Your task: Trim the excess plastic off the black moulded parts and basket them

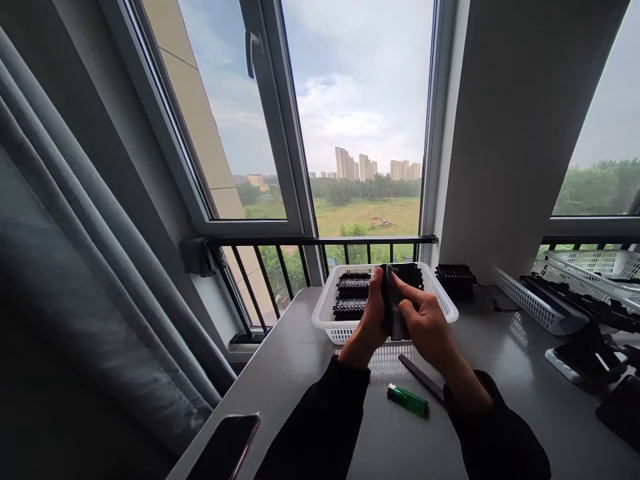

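Both my hands hold one black plastic part (391, 303) upright above the front edge of a white mesh basket (325, 308). My left hand (371, 319) grips its left side with fingers wrapped behind it. My right hand (424, 325) clasps the right side, forefinger stretched along the top. The basket holds several more black ribbed parts (351, 295). On the grey table (295, 360) below my hands lie a green lighter (408, 400) and a thin dark strip (420, 377).
A dark phone (226, 445) lies at the table's near left corner. A black ribbed block (455, 277) stands right of the basket. More white baskets (530, 303) and black gear sit at the right. Window railing (320, 241) and grey curtains (75, 280) border the table.
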`<control>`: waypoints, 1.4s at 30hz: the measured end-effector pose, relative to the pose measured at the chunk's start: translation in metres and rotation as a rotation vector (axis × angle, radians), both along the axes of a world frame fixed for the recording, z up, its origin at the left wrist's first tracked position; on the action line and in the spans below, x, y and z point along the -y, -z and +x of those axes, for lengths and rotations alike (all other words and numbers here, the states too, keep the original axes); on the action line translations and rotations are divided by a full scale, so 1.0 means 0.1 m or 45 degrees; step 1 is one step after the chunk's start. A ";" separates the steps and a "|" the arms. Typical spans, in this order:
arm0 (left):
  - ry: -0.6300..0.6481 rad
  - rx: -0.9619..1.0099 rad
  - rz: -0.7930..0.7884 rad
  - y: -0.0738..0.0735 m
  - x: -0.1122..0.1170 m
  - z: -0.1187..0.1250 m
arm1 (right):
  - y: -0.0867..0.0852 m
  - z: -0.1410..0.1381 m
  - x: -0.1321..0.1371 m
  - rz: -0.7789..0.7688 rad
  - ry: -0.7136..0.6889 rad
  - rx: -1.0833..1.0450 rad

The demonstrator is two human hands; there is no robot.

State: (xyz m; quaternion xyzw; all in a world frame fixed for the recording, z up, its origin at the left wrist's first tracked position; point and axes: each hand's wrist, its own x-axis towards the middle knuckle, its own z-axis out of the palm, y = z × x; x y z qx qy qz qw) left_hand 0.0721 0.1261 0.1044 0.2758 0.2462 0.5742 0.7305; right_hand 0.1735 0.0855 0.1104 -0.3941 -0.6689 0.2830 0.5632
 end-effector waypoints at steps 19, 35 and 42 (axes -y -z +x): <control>0.132 0.018 0.119 0.06 -0.11 -0.05 | -0.03 0.16 0.04 -0.304 0.093 0.519; 0.042 0.110 -0.020 0.05 -0.06 0.04 | -0.03 0.00 0.12 -0.049 0.236 0.727; -0.034 0.034 0.018 -0.05 -0.15 -0.20 | -0.14 0.04 0.28 -0.233 -0.091 0.582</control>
